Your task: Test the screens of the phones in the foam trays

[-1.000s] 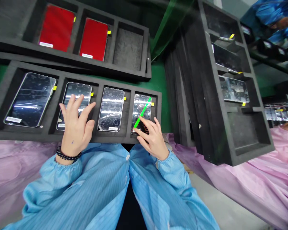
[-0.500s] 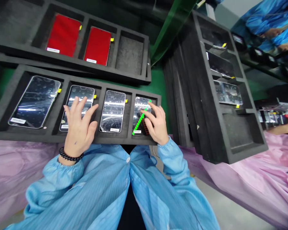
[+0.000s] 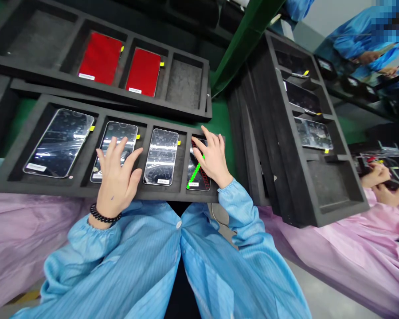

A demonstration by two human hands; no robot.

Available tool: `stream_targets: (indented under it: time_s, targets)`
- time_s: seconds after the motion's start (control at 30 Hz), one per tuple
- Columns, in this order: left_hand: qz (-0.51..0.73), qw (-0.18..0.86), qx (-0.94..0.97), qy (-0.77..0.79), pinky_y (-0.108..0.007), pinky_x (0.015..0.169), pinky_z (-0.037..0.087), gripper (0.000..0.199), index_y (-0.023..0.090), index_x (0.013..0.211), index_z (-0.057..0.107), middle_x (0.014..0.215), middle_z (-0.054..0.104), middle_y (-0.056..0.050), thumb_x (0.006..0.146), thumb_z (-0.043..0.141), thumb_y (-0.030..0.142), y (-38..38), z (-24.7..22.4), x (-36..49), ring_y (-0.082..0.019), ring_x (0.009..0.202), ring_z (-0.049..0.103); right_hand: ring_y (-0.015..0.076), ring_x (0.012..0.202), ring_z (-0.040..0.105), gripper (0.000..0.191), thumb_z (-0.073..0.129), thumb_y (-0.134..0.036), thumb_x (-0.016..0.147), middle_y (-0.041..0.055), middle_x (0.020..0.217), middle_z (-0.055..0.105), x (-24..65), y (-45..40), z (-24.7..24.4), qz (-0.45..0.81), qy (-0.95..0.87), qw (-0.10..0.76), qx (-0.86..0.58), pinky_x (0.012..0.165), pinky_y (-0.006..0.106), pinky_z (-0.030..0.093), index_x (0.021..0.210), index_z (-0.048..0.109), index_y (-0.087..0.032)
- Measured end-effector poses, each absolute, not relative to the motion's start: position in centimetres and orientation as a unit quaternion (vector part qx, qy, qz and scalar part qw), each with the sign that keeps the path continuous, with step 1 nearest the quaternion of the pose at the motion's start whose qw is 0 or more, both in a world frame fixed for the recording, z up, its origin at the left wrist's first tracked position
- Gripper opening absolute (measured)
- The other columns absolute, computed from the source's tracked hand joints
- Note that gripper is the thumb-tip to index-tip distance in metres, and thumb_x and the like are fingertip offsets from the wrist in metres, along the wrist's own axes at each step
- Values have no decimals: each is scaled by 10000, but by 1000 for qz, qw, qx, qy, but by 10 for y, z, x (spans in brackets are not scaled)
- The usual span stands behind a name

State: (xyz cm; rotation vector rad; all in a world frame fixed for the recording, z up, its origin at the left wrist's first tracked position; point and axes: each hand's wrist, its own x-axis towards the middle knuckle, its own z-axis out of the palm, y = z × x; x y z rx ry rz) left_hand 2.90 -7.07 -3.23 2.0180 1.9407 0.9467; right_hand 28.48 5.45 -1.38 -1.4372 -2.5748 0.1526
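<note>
In front of me a black foam tray (image 3: 181, 194) holds smartphones in its compartments, screens up. My left hand (image 3: 115, 184) lies with fingers spread over the second smartphone (image 3: 123, 130) from the left and hides much of it. At the tray's right end, my right hand (image 3: 213, 155) reaches over the rightmost smartphone (image 3: 194, 175), fingers apart. A thick green diagonal line and red grid lines show on that screen; I cannot tell which fingertips touch it. Between the hands lies the third smartphone (image 3: 161, 157), with faint grid lines. The leftmost smartphone (image 3: 60, 144) has a dark screen and white label.
Behind, another foam tray (image 3: 204, 88) holds two smartphones with red screens (image 3: 103, 57). A stack of foam trays (image 3: 295, 177) with more phones stands at right. A green metal post (image 3: 234, 51) rises between them. Other people in blue and pink work at the right.
My right hand has moved up the rightmost phone; its green line now stops lower and red grid lines show along both edges. The third phone now shows grid lines near its top. The view has shifted slightly.
</note>
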Motion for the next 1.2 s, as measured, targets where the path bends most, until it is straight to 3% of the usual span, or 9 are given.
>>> stream_targets:
  time_s: [0.6,1.2]
  targets:
    - [304,100,677,663,-613,1269,24,475,158,1407,551,1628,309,-182,1052,330,384,-71,-32,29,-302,1582,117,275,1407,442,412,384,-376,1056,103,1588,445,303,23,-19,43,-873,101,-475,1236,598,235,1363,624,-244]
    - [297,86,687,658,-652,1250,48,485,126,1405,551,1618,306,-214,1054,325,371,-72,-32,30,-357,1565,150,267,1373,480,374,420,-323,1045,104,1550,495,321,-14,-17,52,-870,117,-476,1222,600,264,1339,641,-256]
